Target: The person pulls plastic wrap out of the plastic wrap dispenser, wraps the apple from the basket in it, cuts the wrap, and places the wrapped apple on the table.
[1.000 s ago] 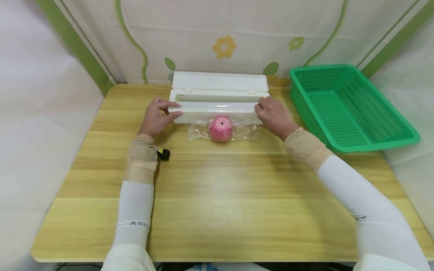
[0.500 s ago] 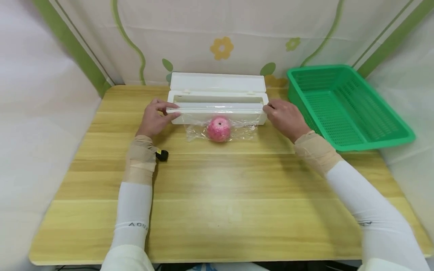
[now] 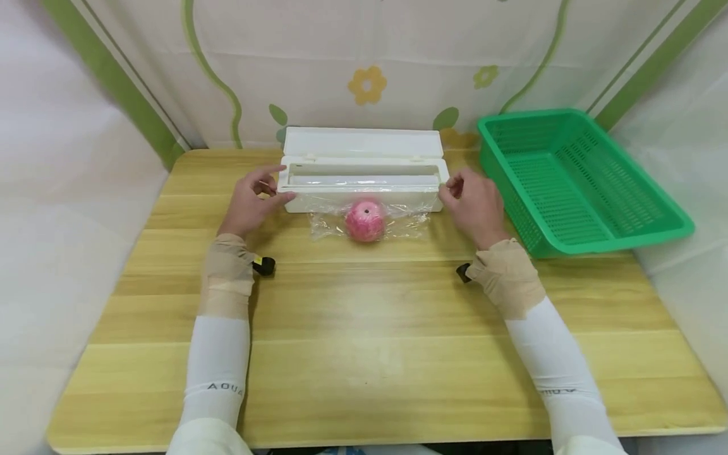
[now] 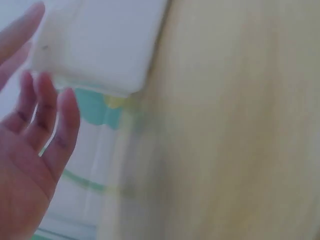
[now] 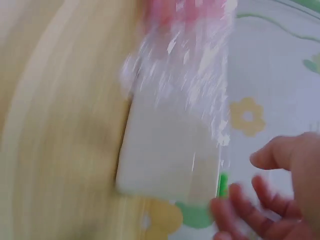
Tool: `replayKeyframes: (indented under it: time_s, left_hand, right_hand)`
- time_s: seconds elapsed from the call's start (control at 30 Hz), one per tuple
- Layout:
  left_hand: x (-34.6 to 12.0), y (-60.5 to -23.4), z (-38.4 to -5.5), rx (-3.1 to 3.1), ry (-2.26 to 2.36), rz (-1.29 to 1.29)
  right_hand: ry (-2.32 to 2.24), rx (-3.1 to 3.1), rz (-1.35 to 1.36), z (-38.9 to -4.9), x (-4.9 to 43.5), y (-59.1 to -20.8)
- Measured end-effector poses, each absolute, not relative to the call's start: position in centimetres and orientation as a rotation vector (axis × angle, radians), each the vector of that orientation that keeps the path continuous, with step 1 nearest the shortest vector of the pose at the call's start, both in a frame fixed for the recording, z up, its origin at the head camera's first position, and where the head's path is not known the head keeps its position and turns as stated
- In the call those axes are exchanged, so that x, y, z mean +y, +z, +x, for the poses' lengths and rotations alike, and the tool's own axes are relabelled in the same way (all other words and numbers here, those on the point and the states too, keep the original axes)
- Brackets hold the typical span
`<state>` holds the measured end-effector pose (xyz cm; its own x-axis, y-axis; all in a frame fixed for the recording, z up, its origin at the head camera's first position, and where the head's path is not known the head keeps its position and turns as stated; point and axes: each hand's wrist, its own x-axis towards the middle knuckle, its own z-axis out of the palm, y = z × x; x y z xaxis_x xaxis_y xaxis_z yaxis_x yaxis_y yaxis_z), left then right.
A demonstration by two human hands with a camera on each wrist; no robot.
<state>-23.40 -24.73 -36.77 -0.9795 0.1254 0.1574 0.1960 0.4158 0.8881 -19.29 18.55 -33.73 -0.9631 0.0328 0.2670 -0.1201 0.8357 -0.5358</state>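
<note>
A long white cling film dispenser (image 3: 364, 201) lies at the back of the table, its lid (image 3: 364, 143) tipped back and a roll (image 3: 364, 181) inside. Clear film (image 3: 406, 225) hangs over its front around a pink, round, fruit-like thing (image 3: 365, 220) with a small dark spot on top. My left hand (image 3: 250, 201) is at the dispenser's left end, thumb and fingers spread; in the left wrist view its fingers (image 4: 67, 122) are loosely bent beside the box. At the right end is my right hand (image 3: 474, 205), its thumb and fingers apart and holding nothing in the right wrist view.
A green slatted plastic basket (image 3: 620, 241) stands at the back right, close to my right hand. Behind the wooden table (image 3: 364, 354) hangs a white curtain (image 3: 318, 57) printed with flowers. Black wrist cameras (image 3: 264, 266) stick out at both wrists.
My right hand has slid right along the dispenser's front edge to its end, then loosened, its forearm swinging inward. The left hand has loosened and shifted slightly left. The pink thing stays put.
</note>
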Motion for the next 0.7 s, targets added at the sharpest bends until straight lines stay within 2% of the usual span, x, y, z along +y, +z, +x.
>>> replayKeyframes:
  time_s: [0.13, 0.23, 0.43, 0.7]
  left_hand:
    - [-25.7, -35.4, -22.4, -2.797, -1.597, -0.174]
    - [-26.1, -34.4, -21.8, -3.039, -1.503, -0.238]
    - [-25.6, -33.2, -21.3, -3.273, -1.520, -0.488]
    - [-24.4, -33.2, -20.6, -3.053, -1.792, -0.404]
  right_hand:
    - [0.930, -2.859, -0.119, -18.5, 17.9, -34.0]
    - [1.023, -2.904, -0.131, -18.6, 17.7, -34.2]
    - [1.232, -2.878, -0.071, -19.1, 17.6, -34.6]
    - [1.403, -2.796, 0.137, -19.1, 16.9, -35.0]
